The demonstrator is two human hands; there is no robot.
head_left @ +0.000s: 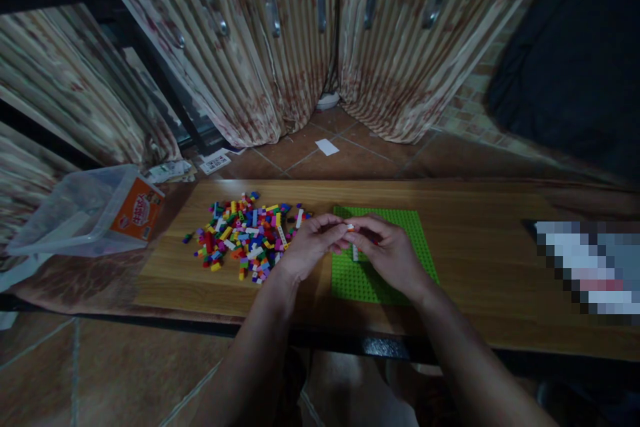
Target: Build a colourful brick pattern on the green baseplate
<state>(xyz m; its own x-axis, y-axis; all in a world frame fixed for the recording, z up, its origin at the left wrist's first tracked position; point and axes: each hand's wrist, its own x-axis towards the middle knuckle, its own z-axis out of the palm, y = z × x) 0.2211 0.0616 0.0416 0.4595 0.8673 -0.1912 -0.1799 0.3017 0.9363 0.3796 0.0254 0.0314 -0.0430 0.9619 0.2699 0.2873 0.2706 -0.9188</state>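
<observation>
Above a green studded baseplate (425, 250), my left hand (315, 243) and my right hand (387, 247) meet with fingertips pinched together. Between them is a small white toy brick (350, 227), with a bit of orange showing just under it. Both hands grip this piece, and the fingers cover most of it. Partly hidden below my right hand, a white brick (355, 253) is on the baseplate. Left of my left hand spreads a pile of loose building bricks (250, 233) in many colours.
A clear plastic bin (75, 213) with an orange label lies tipped at the left. The wooden board (480, 267) carries the pile and baseplate. A pixelated object (590, 267) lies at the right. Striped curtains (280, 73) hang behind; papers (327, 147) lie on the floor.
</observation>
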